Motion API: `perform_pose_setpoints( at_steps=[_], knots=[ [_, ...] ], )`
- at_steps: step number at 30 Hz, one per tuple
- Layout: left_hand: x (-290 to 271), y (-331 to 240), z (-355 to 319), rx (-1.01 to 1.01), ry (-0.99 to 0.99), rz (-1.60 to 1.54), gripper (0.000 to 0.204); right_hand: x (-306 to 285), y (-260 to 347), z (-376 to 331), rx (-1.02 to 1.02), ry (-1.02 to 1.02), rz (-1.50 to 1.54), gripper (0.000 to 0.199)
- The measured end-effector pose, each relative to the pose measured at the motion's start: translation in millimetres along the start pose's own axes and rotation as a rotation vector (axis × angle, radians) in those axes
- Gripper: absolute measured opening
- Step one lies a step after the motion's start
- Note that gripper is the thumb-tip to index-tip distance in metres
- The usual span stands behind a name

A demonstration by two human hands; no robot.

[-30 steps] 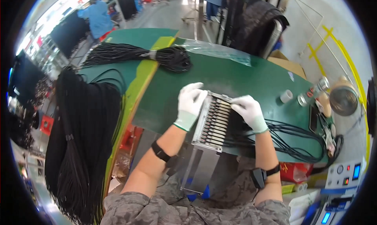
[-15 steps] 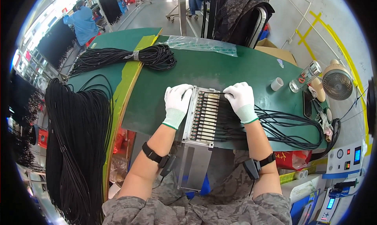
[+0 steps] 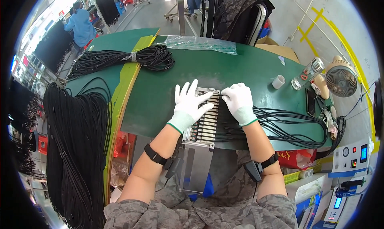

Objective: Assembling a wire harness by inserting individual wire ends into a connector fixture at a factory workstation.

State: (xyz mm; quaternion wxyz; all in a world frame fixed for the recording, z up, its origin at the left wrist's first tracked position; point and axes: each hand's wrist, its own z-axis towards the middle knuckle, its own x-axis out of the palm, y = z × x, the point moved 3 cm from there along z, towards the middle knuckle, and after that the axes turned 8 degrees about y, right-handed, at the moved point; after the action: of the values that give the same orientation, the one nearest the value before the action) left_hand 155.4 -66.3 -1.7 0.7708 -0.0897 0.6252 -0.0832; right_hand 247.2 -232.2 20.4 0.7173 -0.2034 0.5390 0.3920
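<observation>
left hand (image 3: 191, 104): we see it white-gloved, fingers spread apart and flat, palm down on the left part of the slotted metal fixture (image 3: 206, 121), clamping nothing.
right hand (image 3: 239, 101): gloved, fingers curled together, pressing on the black cables (image 3: 288, 125) at the fixture's right edge; we cannot tell if it pinches one.
fixture: under both hands, at the near edge of the green table (image 3: 160, 89).
cables: run right from the right hand, looping away.
coiled cable bundle (image 3: 132, 59): well beyond the left hand.
small fan (image 3: 341, 80): far right of the right hand.
</observation>
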Motion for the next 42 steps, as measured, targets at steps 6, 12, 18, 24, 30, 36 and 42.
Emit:
perform_pose_setpoints(
  at_steps=[6,12,18,24,30,36,42],
  knots=[
    [3,2,3,-0.067,0.098,-0.064,0.041,-42,21,-24,-0.143,-0.102,0.264,0.026],
    [9,11,2,-0.027,0.016,-0.193,0.039,-52,88,-129,-0.327,0.193,0.14,0.057],
    [10,42,-12,-0.045,-0.255,-1.005,0.037,-4,144,-192,-0.514,0.279,0.083,0.063],
    [-1,58,-50,-0.197,-0.37,-1.497,0.034,-62,137,-151,-0.58,-0.022,0.312,0.05],
    [0,42,-55,-0.171,-0.342,-1.354,0.033,-61,65,-55,0.25,-0.118,0.964,0.038],
    [-3,47,-62,-0.195,-0.304,-1.308,0.032,-37,50,-43,0.197,0.152,0.644,0.038],
    [-26,18,-57,-0.057,-0.277,-1.394,0.031,-69,41,-147,0.389,0.098,0.89,0.035]
  ],
)
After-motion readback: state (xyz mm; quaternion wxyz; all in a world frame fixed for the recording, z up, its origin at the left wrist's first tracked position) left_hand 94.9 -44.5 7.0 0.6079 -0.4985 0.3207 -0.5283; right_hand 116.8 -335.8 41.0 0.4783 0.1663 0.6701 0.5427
